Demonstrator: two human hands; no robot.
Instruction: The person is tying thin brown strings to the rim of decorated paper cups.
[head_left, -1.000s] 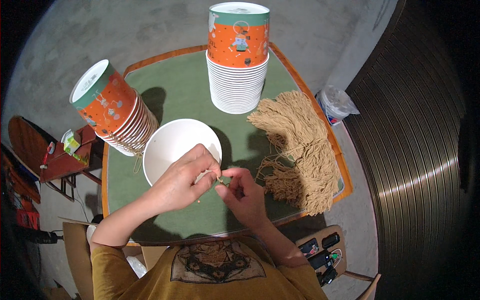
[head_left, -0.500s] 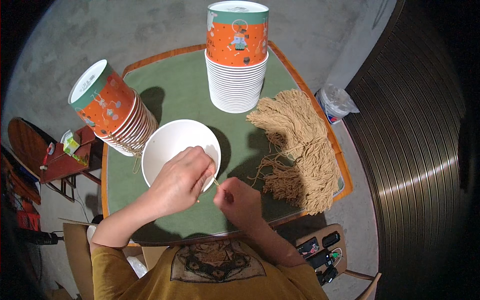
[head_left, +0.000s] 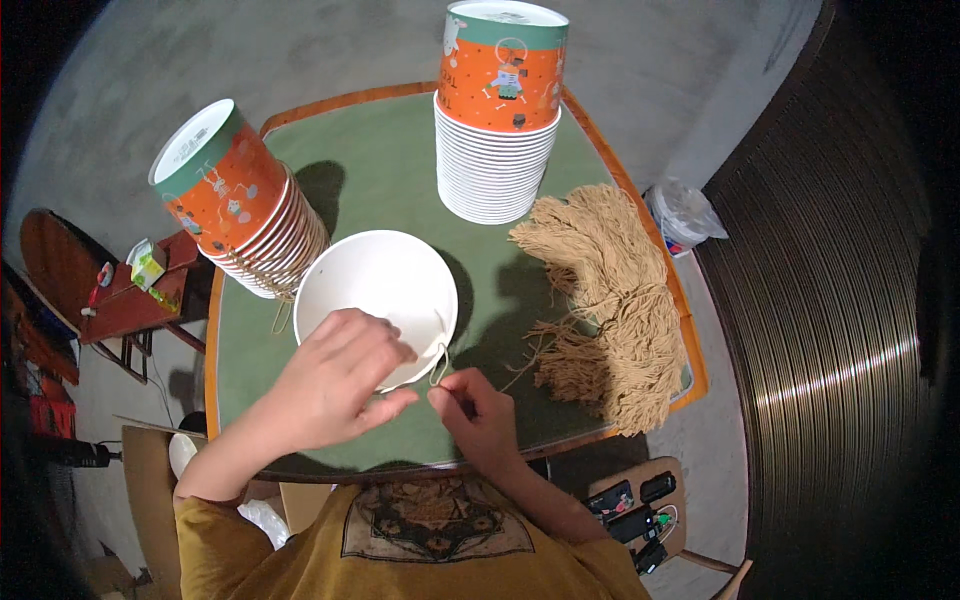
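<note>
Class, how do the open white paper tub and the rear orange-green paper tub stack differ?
The tub shows its open mouth, the stack a closed base. The tub is single, the stack nested. Thin beige cord crosses the tub's rim, none the stack. Both are round.

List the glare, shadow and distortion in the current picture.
Head view: a bright glare streak crosses the ribbed metal shutter; head view: a dark shadow falls right of the open white tub; head view: the orange-brown table edge bends, and the corners go black.

Small partial lettering (head_left: pixel 452 84) on orange cup (head_left: pixel 503 88)
</note>
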